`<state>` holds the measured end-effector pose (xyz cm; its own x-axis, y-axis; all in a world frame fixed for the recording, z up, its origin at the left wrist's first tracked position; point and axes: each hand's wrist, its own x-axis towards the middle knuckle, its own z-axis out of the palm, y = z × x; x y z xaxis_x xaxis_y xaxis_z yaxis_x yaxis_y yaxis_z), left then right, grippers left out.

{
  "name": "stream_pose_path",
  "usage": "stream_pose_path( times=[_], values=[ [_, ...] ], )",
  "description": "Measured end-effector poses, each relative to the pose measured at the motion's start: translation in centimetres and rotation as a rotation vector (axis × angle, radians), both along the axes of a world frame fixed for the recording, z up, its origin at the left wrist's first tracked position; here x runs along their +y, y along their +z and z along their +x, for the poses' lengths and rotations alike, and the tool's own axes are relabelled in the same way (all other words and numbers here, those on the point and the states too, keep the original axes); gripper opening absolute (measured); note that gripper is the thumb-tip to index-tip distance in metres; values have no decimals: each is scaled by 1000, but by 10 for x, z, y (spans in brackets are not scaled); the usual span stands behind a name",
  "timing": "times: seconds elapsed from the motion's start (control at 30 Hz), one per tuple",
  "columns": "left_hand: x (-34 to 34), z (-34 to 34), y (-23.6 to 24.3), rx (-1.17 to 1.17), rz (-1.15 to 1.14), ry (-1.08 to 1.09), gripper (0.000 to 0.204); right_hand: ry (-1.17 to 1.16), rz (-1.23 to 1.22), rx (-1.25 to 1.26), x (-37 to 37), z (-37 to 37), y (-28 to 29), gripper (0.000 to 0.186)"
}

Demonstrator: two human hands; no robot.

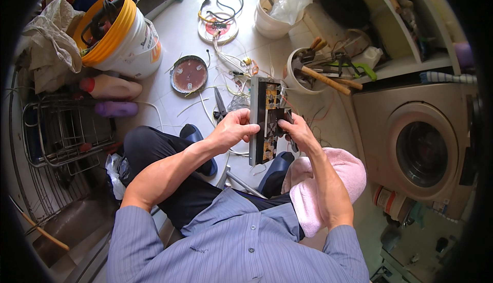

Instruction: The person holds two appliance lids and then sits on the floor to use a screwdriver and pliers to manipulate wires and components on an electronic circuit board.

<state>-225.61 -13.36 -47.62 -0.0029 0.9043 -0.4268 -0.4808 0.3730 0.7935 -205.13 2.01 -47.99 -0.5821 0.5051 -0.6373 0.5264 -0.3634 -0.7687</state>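
Observation:
My left hand grips the left side of a rectangular metal unit, held upright above my lap, with a dark face carrying yellow and silver parts. My right hand is closed at the unit's right side around a dark object, perhaps a tool, partly hidden by the fingers. On the floor behind lie large scissors or shears, tangled wires and white cables. A round pan-like plate lies to their left. A pink towel is over my right thigh.
Buckets stand at left, back and right, holding tools or bags. Plastic bottles and a wire rack are at left. A washing machine and shelves line the right. A coiled power cord lies at back.

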Motion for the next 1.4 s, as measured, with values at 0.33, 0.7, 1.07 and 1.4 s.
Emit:
stream_pose_path(
  times=[0.33, 0.7, 1.07, 1.4],
  values=[
    [4, 1, 4, 155, -46, -16, 27, -136, 94, 111, 8, 4, 0, 19],
    [4, -1, -11, 238, -114, -65, 30, -109, 123, 113, 5, -1, 22, 16],
    [6, -1, -20, 158, -180, -61, 17, -91, 227, 107, 2, -1, 19, 14],
    [19, -11, 2, 33, -112, 143, 34, -112, 154, 154, 3, -1, 26, 25]
  ],
)
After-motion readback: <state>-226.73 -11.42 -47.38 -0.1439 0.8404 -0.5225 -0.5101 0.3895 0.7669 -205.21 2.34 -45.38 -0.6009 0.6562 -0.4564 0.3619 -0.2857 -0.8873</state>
